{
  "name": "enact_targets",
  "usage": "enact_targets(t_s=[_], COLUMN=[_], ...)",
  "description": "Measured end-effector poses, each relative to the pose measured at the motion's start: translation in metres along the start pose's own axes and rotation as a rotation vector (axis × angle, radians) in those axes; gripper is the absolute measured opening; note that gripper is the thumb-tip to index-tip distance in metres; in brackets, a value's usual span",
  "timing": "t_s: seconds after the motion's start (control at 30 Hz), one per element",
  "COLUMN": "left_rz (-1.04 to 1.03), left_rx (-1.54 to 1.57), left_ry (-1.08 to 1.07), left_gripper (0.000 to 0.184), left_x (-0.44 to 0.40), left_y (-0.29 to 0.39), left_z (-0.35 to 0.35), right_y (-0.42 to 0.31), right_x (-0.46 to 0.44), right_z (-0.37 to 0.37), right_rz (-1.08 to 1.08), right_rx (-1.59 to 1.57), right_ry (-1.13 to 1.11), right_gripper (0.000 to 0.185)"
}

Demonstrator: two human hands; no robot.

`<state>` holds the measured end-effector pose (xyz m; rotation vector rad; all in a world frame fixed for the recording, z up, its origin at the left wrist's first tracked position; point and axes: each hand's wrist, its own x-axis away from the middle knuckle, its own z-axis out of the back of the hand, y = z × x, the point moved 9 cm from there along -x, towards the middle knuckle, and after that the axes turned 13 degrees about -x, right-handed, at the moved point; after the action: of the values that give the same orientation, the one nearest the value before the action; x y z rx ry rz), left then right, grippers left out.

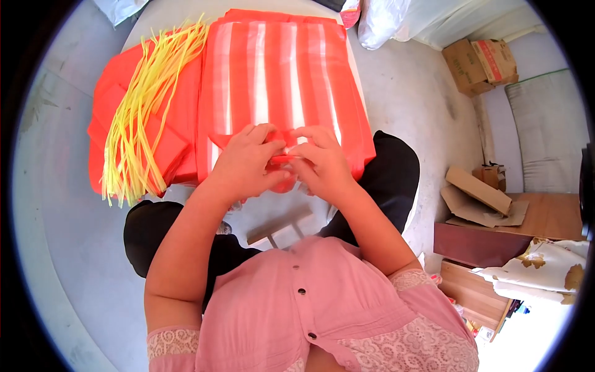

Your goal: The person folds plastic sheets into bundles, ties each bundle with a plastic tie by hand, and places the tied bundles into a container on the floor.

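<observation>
A stack of red-and-white striped plastic sheeting (279, 74) lies on the table in front of me. At its near edge both hands are closed on gathered red plastic (284, 160). My left hand (251, 158) pinches the left side of it, fingers curled. From the right, my right hand (321, 158) grips it with thumb and fingertips, close to the left hand. The fingers partly hide the gathered part, and some red plastic hangs below them. A bundle of thin yellow strips (145, 108) rests to the left, on folded red plastic (176, 146).
A pale tabletop (164, 15) shows behind the stack. White plastic bags (381, 22) sit at the far right. Cardboard boxes (477, 65) stand on the floor beyond, and flattened cardboard (480, 198) lies on a wooden cabinet (545, 217) at right.
</observation>
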<state>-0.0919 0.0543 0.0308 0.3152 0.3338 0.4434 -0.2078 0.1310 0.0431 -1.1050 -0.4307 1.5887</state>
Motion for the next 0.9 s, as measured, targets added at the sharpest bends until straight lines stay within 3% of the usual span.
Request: enact_targets(t_s=[0.1, 0.2, 0.4, 0.43, 0.57, 0.9], left_rz=[0.032, 0.068, 0.098, 0.099, 0.105, 0.114], left_rx=[0.004, 0.015, 0.103, 0.117, 0.149, 0.213], left_ry=[-0.001, -0.010, -0.036, -0.032, -0.041, -0.043], left_gripper=[0.029, 0.023, 0.024, 0.024, 0.024, 0.026], left_x=[-0.002, -0.005, -0.007, -0.007, -0.007, -0.007], left_y=[-0.008, -0.012, -0.013, -0.014, -0.015, -0.016], left_z=[-0.010, -0.012, -0.009, -0.009, -0.008, -0.007], right_y=[0.002, 0.013, 0.100, 0.110, 0.120, 0.119], right_x=[-0.004, -0.003, 0.046, 0.051, 0.060, 0.037], right_z=[-0.002, 0.025, 0.099, 0.099, 0.093, 0.089], right_rz=[-0.012, -0.072, -0.476, -0.517, -0.535, -0.591], right_rx=[0.028, -0.025, -0.308, -0.367, -0.348, -0.463], right_ry=[-0.020, 0.149, 0.523, 0.497, 0.447, 0.493], right_gripper=[0.019, 0.022, 0.034, 0.043, 0.051, 0.050])
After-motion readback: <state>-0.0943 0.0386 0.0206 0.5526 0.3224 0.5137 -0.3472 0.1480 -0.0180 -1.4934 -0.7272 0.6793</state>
